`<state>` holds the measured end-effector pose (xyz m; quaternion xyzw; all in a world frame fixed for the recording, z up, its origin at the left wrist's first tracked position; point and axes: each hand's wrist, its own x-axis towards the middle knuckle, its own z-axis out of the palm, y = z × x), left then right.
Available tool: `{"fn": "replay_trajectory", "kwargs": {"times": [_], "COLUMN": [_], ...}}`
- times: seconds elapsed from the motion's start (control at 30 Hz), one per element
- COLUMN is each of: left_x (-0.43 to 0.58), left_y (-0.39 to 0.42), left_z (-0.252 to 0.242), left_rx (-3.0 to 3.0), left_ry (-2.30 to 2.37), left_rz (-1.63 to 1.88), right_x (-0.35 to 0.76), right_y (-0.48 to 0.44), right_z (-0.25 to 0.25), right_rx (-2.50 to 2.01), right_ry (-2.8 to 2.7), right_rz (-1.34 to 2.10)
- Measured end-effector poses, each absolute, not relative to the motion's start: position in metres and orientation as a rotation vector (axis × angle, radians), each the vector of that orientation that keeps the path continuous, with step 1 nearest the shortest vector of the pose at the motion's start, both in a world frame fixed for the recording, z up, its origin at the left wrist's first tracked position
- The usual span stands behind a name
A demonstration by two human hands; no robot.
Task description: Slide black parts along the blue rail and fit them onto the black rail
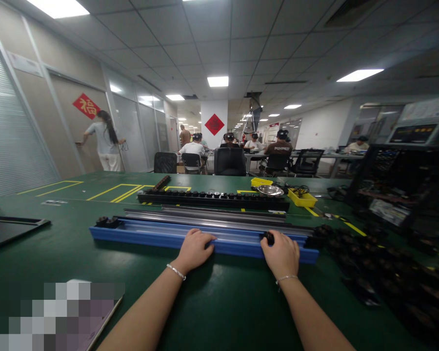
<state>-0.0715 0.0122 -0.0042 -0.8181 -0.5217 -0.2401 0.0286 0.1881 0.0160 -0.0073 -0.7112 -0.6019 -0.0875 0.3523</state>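
A long blue channel (pixel 146 235) lies across the green table in front of me, with a clear strip along its inside. My left hand (pixel 196 249) is closed over the channel's front wall near its middle, fingers inside and thumb in front. Farther right, my right hand (pixel 282 254) is closed around a small black part (pixel 268 237) at the channel; its fingertips are partly hidden. More black parts (pixel 107 222) sit in the channel's left end. Just behind it lie long metal strips (pixel 205 216).
A black rail with a row of small parts (pixel 212 199) lies farther back. Yellow trays (pixel 302 198) and a metal dish (pixel 270 190) stand behind on the right. Many dark parts (pixel 384 268) are heaped at right. A dark tray (pixel 14 226) lies left; people sit in the background.
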Motion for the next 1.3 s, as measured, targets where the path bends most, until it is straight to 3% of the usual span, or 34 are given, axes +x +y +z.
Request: {"fn": "replay_trajectory", "kwargs": {"times": [1.3], "left_x": [-0.071], "left_y": [0.0137], "left_z": [-0.0059], "left_rx": [-2.511], "left_ry": [-1.599], "left_rz": [-0.749], "right_x": [0.1947], "right_y": [0.0217], "right_z": [-0.0125], "right_rx": [-1.926], "right_ry": [-1.469], "right_rz": [-0.239]}}
